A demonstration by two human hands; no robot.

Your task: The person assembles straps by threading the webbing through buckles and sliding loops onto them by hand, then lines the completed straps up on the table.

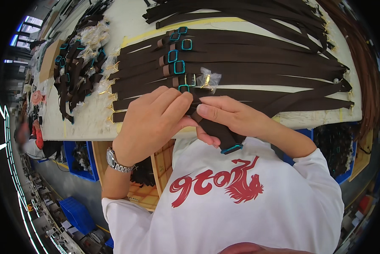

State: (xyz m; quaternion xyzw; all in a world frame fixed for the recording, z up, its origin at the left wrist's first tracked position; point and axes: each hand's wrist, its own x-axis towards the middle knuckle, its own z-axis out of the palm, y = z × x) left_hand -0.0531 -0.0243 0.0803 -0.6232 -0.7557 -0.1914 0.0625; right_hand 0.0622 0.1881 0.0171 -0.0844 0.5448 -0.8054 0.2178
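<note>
Over the table's near edge, both my hands work on one dark brown strap (219,133). Its lower end carries a teal-edged buckle (231,149) and hangs in front of my white shirt. My left hand (151,116), with a watch at the wrist, has its fingers curled around the strap's upper part. My right hand (236,114) grips the same strap from the other side, thumb on top. Just beyond lie several flat brown straps (257,70) side by side, with teal-edged buckles (179,67) near their left part. A gold-coloured fitting in clear plastic (209,79) rests on them.
On the white table (79,134), a tangled heap of buckled straps (75,80) with plastic-wrapped fittings lies left, beside a cardboard piece (50,61). More straps (257,10) lie at the far side. Long brown strips (363,76) hang at right. Blue crates (77,213) stand below.
</note>
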